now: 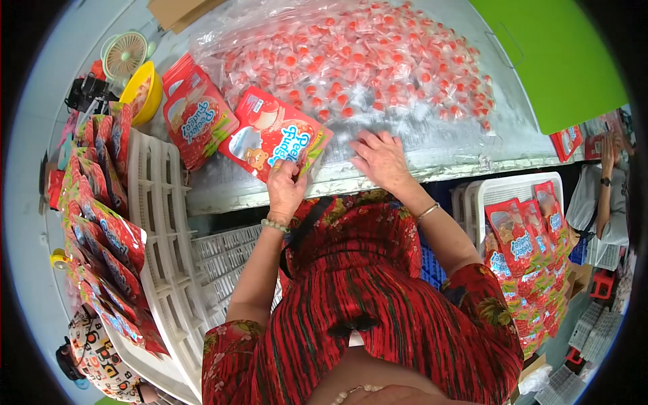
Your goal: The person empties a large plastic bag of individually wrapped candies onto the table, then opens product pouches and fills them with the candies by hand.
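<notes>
My left hand [286, 189] is closed on the lower edge of a red candy pouch [273, 135] printed with a bear and the words "Peeled Fudge!". The pouch lies tilted on the metal table and partly overlaps a stack of similar pouches [192, 121] to its left. To the right of the pouch, my right hand [382, 159] rests near the table's front edge with its fingers apart and nothing in them. Beyond both hands spreads a big pile of small clear-wrapped red candies [364, 61].
White crates [158, 202] with upright pouches [101, 223] stand at left. Another crate [523, 189] of pouches is at right. A yellow bowl [143, 94] and a small fan [125, 54] sit back left. A green panel [553, 61] borders the table. Other people [104, 347] work nearby.
</notes>
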A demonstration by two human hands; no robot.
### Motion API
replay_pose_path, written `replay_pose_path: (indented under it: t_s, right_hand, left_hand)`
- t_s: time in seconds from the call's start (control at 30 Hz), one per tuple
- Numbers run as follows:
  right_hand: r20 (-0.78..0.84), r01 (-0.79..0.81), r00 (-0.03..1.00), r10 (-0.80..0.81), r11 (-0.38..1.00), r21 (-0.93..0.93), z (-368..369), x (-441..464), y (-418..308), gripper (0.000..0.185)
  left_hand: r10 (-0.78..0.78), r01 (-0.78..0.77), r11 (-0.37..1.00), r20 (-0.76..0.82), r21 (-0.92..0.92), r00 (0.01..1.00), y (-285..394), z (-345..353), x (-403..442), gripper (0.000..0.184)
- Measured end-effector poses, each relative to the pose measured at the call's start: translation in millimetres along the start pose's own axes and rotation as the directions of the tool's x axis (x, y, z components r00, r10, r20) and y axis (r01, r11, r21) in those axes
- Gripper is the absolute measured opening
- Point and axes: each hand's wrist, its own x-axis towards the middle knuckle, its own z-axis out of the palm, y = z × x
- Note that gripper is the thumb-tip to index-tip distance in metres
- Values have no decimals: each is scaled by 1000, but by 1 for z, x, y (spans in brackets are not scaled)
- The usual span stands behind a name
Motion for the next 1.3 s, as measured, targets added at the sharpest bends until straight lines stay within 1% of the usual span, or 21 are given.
replay_pose_path:
  t_s: [0.13,0.2,0.23,0.27,0.3,0.33,0.43,0.57,0.6,0.63,0.7,0.73,0.77,0.83,0.93,1.0,1.07,1.1,1.13,1.23,1.3]
  right_hand:
    - [-89,-63,995,53,991,-121,26,7,20,19]
    - [-390,-57,892,229,912,407,36,17,29,9]
    - [-193,-93,846,497,495,864,46,24,26,7]
    - [45,-112,787,615,70,991,26,31,5,7]
    - [315,-88,723,615,-370,925,1,34,-20,7]
    - [357,-119,781,513,-438,891,-3,34,-31,6]
    - [505,-194,721,474,-562,804,5,30,-60,11]
    - [520,-169,644,561,-558,812,24,25,-61,8]
    - [484,-200,666,568,-490,849,29,24,-60,6]
    - [447,-227,687,572,-416,881,33,23,-59,5]
    - [301,-115,681,667,-308,944,41,31,-68,9]
    - [287,-206,700,654,-199,958,47,32,-62,12]
    - [285,-204,696,659,-199,958,43,35,-64,12]
    - [293,-32,667,685,-366,930,38,44,-74,16]
    - [325,36,761,562,-537,843,16,44,-90,18]
    - [337,11,780,528,-550,835,27,44,-91,17]
    - [283,-72,812,510,-395,916,39,44,-88,20]
    - [333,-68,803,495,-479,875,44,46,-86,17]
    - [333,-65,801,498,-480,875,49,46,-86,17]
    - [469,-114,816,339,-700,705,43,56,-95,16]
    - [574,-261,791,211,-732,629,38,61,-105,17]
  left_hand:
    - [5,-10,995,49,98,999,10,-3,12,21]
    - [3,-18,984,85,177,996,20,0,18,21]
    - [26,-44,978,92,203,995,24,3,21,21]
    - [-18,-6,976,109,216,994,33,4,24,22]
    - [-51,22,973,121,228,991,38,7,26,22]
    - [-83,48,970,136,240,987,42,10,28,22]
    - [-82,56,978,123,199,989,36,16,32,19]
    - [-93,87,987,38,132,995,39,14,29,15]
    - [-83,80,990,19,119,996,41,14,27,14]
    - [13,-10,993,-25,119,1000,45,16,24,14]
    - [163,-157,972,-25,173,986,59,12,22,14]
    - [168,-163,970,-15,183,986,61,13,21,14]
    - [172,-167,969,-10,180,985,61,14,21,14]
    - [128,-127,990,-17,68,992,58,17,21,14]
    - [119,-120,993,-61,-10,991,48,21,21,13]
    - [120,-125,991,-92,-51,989,49,19,19,12]
    - [79,-92,992,-140,-89,987,54,13,15,13]
    - [96,-101,994,-138,-35,986,58,10,13,15]
    - [98,-104,994,-134,-35,986,60,8,12,15]
    - [100,-98,995,-155,20,983,56,1,14,18]
    - [112,-100,993,-211,67,971,50,-6,20,22]
